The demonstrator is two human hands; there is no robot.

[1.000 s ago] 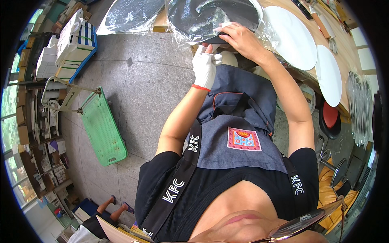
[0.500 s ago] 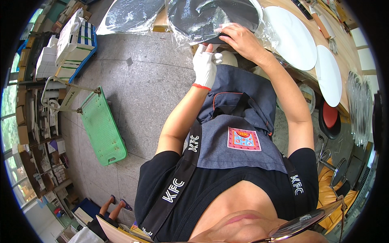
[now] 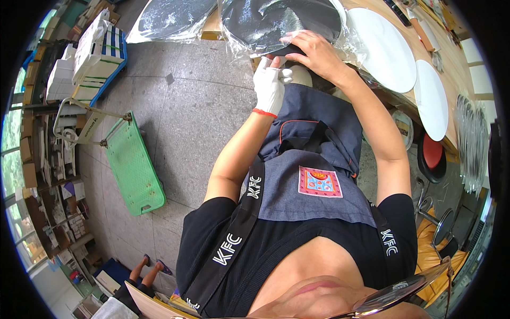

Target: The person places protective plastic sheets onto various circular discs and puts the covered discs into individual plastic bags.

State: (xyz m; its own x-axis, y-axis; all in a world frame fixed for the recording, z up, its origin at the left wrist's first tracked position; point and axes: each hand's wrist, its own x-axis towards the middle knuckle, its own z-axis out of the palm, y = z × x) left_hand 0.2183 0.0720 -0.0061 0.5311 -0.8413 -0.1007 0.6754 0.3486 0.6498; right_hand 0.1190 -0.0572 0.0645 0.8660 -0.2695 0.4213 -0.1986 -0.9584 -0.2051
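Observation:
A large black round disc [image 3: 276, 24] in clear plastic film [image 3: 238, 49] lies at the top middle, over the table's near edge. My left hand [image 3: 270, 87], in a white glove with a red cuff and bare fingertips showing, is closed at the disc's near edge. From the right, my bare right hand [image 3: 317, 57] reaches over that same edge, fingers bent on the film and thumb pointing toward the left hand. What lies under the disc's edge is hidden.
A second film-wrapped dark disc [image 3: 172, 18] is at the upper left. White oval sheets [image 3: 380, 50] lie on the wooden table [image 3: 451, 87] at right. A green platform trolley [image 3: 135, 165] stands on the floor at left, near stacked boxes [image 3: 101, 58]. Another person's legs [image 3: 143, 274] show lower left.
My right hand's fingers have shifted slightly along the disc's near edge, and the thumb has come a little lower. The left hand has barely moved.

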